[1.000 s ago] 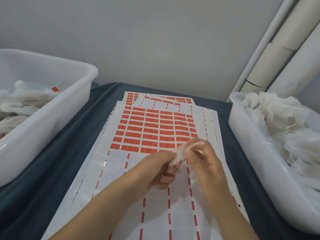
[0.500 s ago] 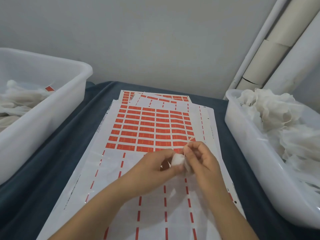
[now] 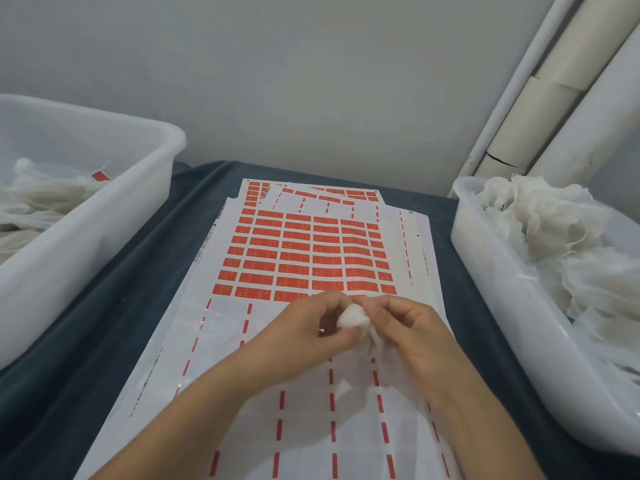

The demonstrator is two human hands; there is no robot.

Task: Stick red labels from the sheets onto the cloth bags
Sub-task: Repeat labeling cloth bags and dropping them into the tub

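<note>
A small white cloth bag [image 3: 353,316] is bunched between both hands above the label sheet [image 3: 301,258]. My left hand [image 3: 308,327] pinches it from the left, and my right hand [image 3: 401,327] pinches its right side, where loose gauze hangs below the fingers. The top sheet has several rows of red labels in its far half; its near half is peeled, with only red strips left. No label on the bag can be seen.
A white tub [image 3: 491,271] on the right holds a heap of plain cloth bags [image 3: 561,237]. On the left, another white tub [image 3: 104,216] holds bags, one showing a red label [image 3: 100,175]. More label sheets [image 3: 311,195] lie behind on the dark blue cloth [image 3: 131,292].
Both hands have drawn closer together and slightly nearer me, and the bag is squeezed into a tighter ball. The string raised by my right hand is no longer held up.
</note>
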